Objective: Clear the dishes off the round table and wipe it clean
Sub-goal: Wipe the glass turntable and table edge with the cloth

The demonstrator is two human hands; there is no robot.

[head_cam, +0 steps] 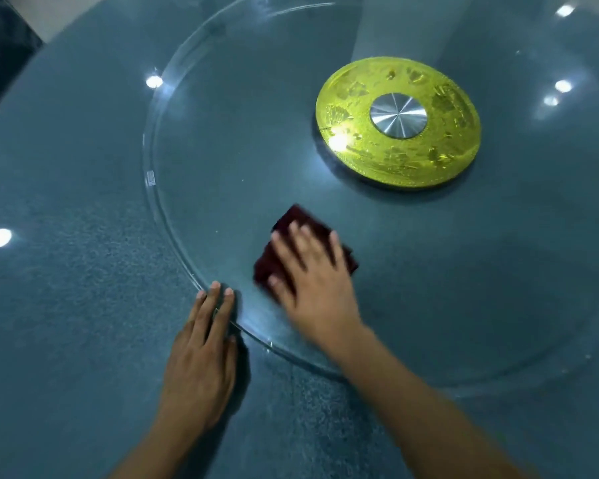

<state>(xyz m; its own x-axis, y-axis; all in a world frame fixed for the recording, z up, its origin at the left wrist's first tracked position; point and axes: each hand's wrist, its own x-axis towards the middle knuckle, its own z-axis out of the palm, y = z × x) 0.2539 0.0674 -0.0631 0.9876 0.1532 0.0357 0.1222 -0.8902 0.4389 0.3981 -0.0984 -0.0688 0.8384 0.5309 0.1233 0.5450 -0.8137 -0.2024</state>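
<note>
A dark maroon cloth (296,219) lies flat on the clear glass turntable (194,140) of the round blue-grey table (66,271). My right hand (312,281) presses down on the cloth with spread, straight fingers; it looks blurred. My left hand (204,354) rests flat on the table, its fingertips touching the turntable's near rim. No dishes are in view.
A gold embossed hub (398,122) with a silver centre disc sits under the glass at the upper right. Ceiling lights reflect as bright spots on the tabletop. The table's edge and a pale floor show at the top left.
</note>
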